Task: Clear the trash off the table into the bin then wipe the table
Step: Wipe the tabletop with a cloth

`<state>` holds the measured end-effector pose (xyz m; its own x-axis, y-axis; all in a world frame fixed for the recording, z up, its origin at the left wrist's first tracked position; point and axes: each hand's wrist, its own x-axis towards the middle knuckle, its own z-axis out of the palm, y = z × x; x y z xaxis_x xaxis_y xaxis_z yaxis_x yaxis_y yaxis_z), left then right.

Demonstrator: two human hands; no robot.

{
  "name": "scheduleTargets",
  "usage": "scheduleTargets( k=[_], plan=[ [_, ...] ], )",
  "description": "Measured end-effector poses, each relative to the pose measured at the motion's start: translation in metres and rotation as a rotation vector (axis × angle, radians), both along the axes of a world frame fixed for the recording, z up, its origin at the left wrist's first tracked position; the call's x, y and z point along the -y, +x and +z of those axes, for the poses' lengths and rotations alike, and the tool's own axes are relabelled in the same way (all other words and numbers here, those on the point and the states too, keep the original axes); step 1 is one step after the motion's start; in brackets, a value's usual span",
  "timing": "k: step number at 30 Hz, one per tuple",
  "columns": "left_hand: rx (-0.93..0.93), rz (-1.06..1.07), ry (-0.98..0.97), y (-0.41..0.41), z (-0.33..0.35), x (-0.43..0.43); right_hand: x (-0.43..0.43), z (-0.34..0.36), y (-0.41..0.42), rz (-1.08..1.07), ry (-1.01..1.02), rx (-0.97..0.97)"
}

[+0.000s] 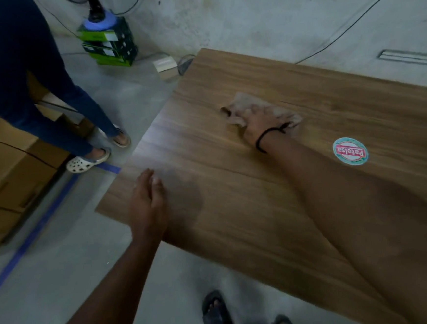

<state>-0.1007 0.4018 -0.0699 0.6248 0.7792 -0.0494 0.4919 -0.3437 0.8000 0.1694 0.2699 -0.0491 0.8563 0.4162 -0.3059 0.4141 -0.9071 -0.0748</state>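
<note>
**Cloth pressed to the wooden tabletop**

Grey concrete floor surrounds a wood-grain tabletop (pixel 273 182) that fills the right side of our view. We take the round sticker (pixel 350 151) on the tabletop, teal-rimmed with red lettering, as our landmark.

Beyond the sticker and towards the far left of it lies a crumpled beige cloth (pixel 243 103), flat on the wood. Our right hand (pixel 257 126) presses down on the cloth with fingers spread over it, holding it against the surface; a dark band circles that wrist. The forearm runs back past the sticker, just beside it, towards us.

Well to the left of the sticker, at the near left edge of the tabletop, our left hand (pixel 147 200) rests with fingers together and mostly straight, holding nothing; whether the palm touches the wood we cannot tell.

Far to the left of the sticker, off the tabletop, another person stands on the floor in dark blue trousers (pixel 35 81) and pale sandals, beside brown cardboard boxes (pixel 3 165). Beyond the tabletop's far corner sits a stack of green boxes (pixel 108 46). Blue tape (pixel 31 235) runs along the floor. Our own sandalled feet (pixel 216 315) show below the tabletop's near edge.
</note>
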Motion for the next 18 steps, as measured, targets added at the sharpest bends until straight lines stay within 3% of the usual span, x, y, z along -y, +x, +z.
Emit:
scheduleTargets(
  k=[3, 6, 11, 14, 16, 18],
  plan=[
    [0.125, 0.088, -0.073, 0.002, 0.003, -0.001, -0.037, 0.003, -0.066, 0.251, -0.023, 0.037],
    [0.191, 0.067, -0.058, -0.001, 0.000, -0.007, -0.040, 0.000, -0.134, 0.643, -0.099, 0.075],
    [0.291, 0.075, -0.122, 0.002, 0.002, -0.010, 0.007, 0.008, -0.180, 0.992, -0.066, -0.123],
    [0.185, 0.024, -0.116, 0.003, -0.021, -0.026, 0.042, 0.025, -0.160, 0.957, 0.233, -0.127],
    [0.065, -0.058, -0.084, 0.004, -0.031, -0.022, 0.064, 0.032, -0.120, 0.656, 0.391, 0.019],
    [0.099, -0.160, 0.040, 0.012, -0.014, 0.003, 0.085, 0.035, -0.068, 0.311, 0.340, 0.188]
  ],
)
